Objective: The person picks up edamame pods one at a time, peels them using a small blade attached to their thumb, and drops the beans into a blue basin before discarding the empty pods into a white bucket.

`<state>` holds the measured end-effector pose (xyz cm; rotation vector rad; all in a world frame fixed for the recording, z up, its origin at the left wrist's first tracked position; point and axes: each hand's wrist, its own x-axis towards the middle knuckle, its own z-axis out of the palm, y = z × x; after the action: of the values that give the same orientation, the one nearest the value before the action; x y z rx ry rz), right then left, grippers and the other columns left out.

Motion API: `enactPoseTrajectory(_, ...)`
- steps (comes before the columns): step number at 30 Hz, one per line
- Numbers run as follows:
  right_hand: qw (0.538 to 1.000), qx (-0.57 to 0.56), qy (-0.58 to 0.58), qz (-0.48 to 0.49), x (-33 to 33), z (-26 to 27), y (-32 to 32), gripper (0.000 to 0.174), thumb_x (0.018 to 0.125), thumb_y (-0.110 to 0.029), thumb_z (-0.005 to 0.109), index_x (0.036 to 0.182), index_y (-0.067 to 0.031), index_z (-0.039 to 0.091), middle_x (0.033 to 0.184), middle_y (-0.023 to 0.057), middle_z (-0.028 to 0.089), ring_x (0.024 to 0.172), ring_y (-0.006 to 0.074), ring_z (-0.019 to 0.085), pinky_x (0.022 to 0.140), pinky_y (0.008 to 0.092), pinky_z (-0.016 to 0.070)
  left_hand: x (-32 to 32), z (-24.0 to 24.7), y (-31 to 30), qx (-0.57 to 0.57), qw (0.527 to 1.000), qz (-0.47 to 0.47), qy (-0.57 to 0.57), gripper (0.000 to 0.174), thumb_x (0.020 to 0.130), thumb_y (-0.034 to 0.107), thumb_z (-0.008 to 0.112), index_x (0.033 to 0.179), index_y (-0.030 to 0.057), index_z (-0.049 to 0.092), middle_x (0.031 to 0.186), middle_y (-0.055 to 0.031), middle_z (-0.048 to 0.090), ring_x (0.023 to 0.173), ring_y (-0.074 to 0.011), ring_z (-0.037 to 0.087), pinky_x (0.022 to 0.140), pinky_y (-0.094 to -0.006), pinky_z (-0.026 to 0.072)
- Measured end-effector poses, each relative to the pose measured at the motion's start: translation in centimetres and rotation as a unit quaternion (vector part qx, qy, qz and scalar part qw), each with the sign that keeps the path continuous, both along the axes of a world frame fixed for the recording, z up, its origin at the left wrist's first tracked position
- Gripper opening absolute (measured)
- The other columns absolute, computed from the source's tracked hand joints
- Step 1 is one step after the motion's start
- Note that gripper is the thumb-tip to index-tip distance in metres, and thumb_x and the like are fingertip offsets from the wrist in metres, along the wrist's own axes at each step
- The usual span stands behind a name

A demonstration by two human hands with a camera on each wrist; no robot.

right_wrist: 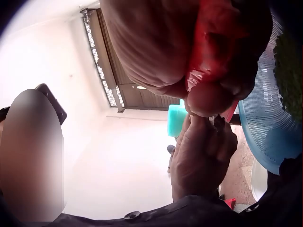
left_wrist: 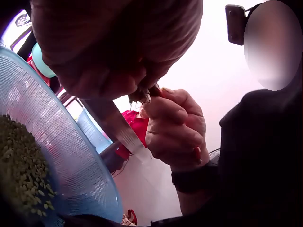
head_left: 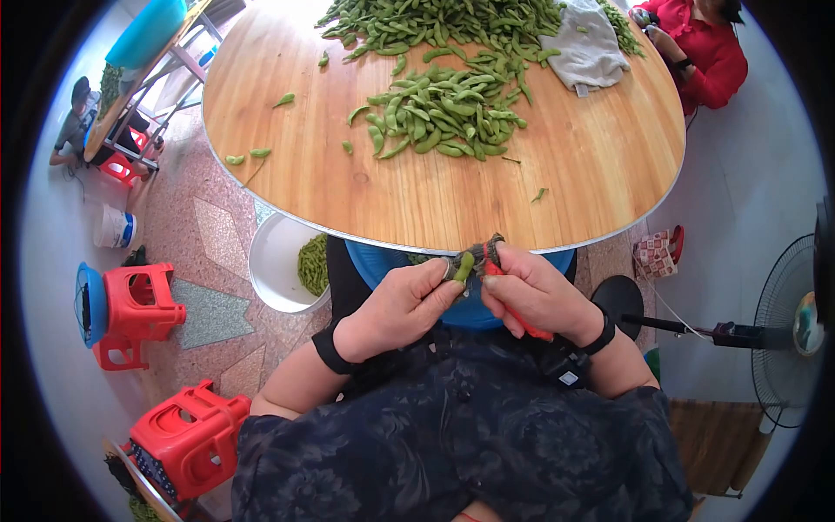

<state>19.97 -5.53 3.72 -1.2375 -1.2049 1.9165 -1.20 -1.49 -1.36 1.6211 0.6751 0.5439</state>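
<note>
In the head view the left hand pinches a green pod between thumb and fingers, just beyond the table's near edge. Close beside it, the right hand has its fingers curled round a red-handled tool; dark wrapping covers some fingertips. The two hands nearly meet above a blue basket. In the right wrist view the red handle lies in the right hand's grip. The left wrist view shows shelled beans in the blue mesh basket; the pod cannot be made out there.
Piles of pods and a grey cloth lie on the round wooden table. A white bucket with green contents stands left of the lap, red stools farther left, a fan at right. Another person sits across, right.
</note>
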Motion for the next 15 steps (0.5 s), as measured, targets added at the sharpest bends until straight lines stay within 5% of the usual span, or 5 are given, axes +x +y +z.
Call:
enactPoseTrajectory(5, 0.998, 0.030, -0.049, 0.016, 0.0, -0.6, -0.1, 0.019, 0.094, -0.012, 0.039, 0.109, -0.0033, 0.046, 0.067, 0.0013, 0.054, 0.043, 0.0070, 0.051, 0.040, 0.0197, 0.0401, 0.3, 1.5, -0.4, 0.365, 0.926, 0.046, 0.088, 0.018, 0.087, 0.009, 0.062, 0.077, 0.0025, 0.049, 0.066, -0.0132, 0.049, 0.064, -0.0337, 0.053, 0.057, -0.0400, 0.0420)
enactPoseTrajectory(9, 0.999, 0.009, -0.031, 0.020, -0.3, -1.2, -0.2, 0.020, 0.091, -0.008, 0.037, 0.110, -0.0049, 0.046, 0.066, 0.0012, 0.054, 0.044, 0.0075, 0.052, 0.040, 0.0195, 0.0406, -0.3, 1.1, -0.2, 0.404, 0.908, 0.018, 0.108, 0.022, 0.082, 0.006, 0.066, 0.074, 0.0034, 0.046, 0.065, -0.0137, 0.043, 0.061, -0.0326, 0.050, 0.055, -0.0378, 0.0406)
enactPoseTrajectory(12, 0.998, -0.038, 0.050, 0.011, -0.7, -1.6, -0.7, 0.020, 0.091, -0.006, 0.037, 0.109, -0.0053, 0.046, 0.066, 0.0026, 0.054, 0.042, 0.0083, 0.050, 0.039, 0.0192, 0.0408, -1.7, 0.4, 0.3, 0.299, 0.945, -0.071, 0.109, 0.016, 0.090, 0.013, 0.060, 0.081, 0.0038, 0.052, 0.070, -0.0065, 0.053, 0.063, -0.0236, 0.056, 0.059, -0.0341, 0.0448)
enactPoseTrajectory(14, 0.986, -0.098, 0.132, 0.006, -1.0, -2.0, -1.1, 0.020, 0.091, -0.005, 0.038, 0.110, -0.0054, 0.046, 0.065, 0.0034, 0.054, 0.041, 0.0087, 0.049, 0.038, 0.0194, 0.0408, -2.5, -0.1, 0.6, -0.205, 0.966, -0.157, 0.005, 0.020, 0.097, 0.020, 0.056, 0.087, 0.0030, 0.054, 0.073, 0.0005, 0.056, 0.065, -0.0129, 0.057, 0.059, -0.0283, 0.0446)
enactPoseTrajectory(15, 0.965, -0.155, 0.210, 0.001, -1.2, -2.2, -1.4, 0.021, 0.092, -0.004, 0.038, 0.111, -0.0056, 0.046, 0.065, 0.0042, 0.054, 0.040, 0.0090, 0.048, 0.038, 0.0196, 0.0408, -2.5, -0.3, 0.4, -0.207, 0.966, -0.156, 0.007, 0.020, 0.097, 0.020, 0.056, 0.087, 0.0030, 0.054, 0.073, 0.0005, 0.056, 0.065, -0.0129, 0.057, 0.059, -0.0283, 0.0446)
